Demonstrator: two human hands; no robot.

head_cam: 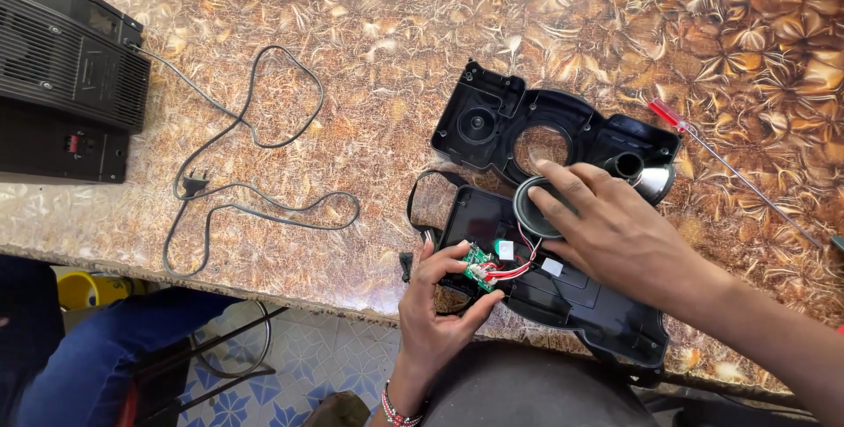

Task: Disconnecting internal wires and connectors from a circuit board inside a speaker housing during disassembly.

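Two black shell halves (545,291) lie opened at the bench's (369,31) five o'clock; right hand (615,233) rests spread on the round speaker (531,211), left hand (444,308) pinches the green circuit board (479,266) at seven o'clock.

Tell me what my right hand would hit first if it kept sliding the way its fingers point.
The right hand points up-left, fingertips already on the round speaker. Beyond that, it would likely meet the open black casing half, though depth is hard to judge.
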